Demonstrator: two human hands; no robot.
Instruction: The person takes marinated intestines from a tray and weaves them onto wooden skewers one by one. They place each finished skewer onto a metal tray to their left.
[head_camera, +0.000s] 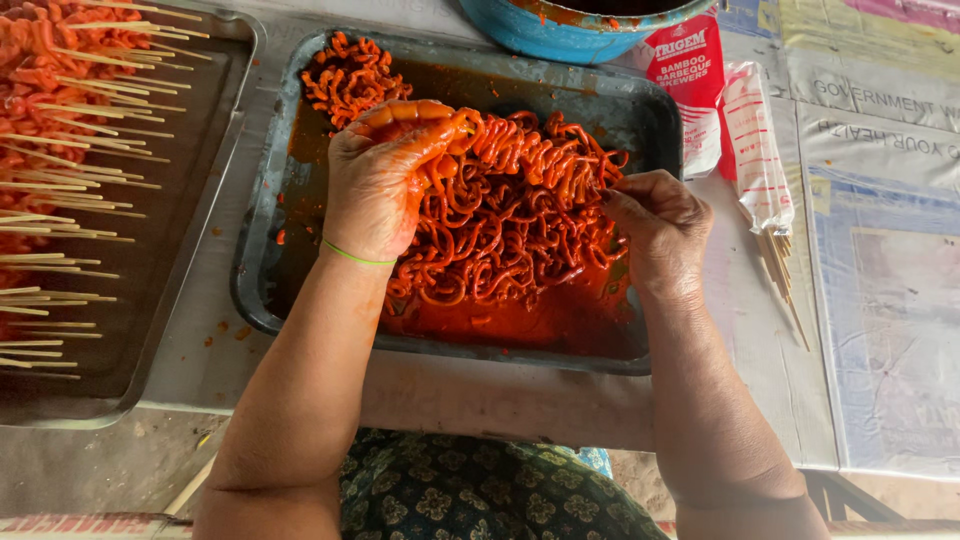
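At 9 o'clock our finished skewers (70, 150) fill 1 tray (190, 250); both hands, left hand (375, 185) and right hand (655, 230), grasp marinated strips (500, 230); much remains unskewered.

Over a dark tray (262, 200) of coiled red marinated strips (510, 215), the left hand (385, 180) grips a sauce-coated strip while the right hand (655, 225) pinches the heap's edge, with a second tray (180, 250) of filled skewers (70, 130) alongside.

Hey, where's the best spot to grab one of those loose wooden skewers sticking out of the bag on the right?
Pinch a skewer by its bare lower end, coming from below the bag. That end pokes free of the plastic toward the person, while the rest is wrapped inside.
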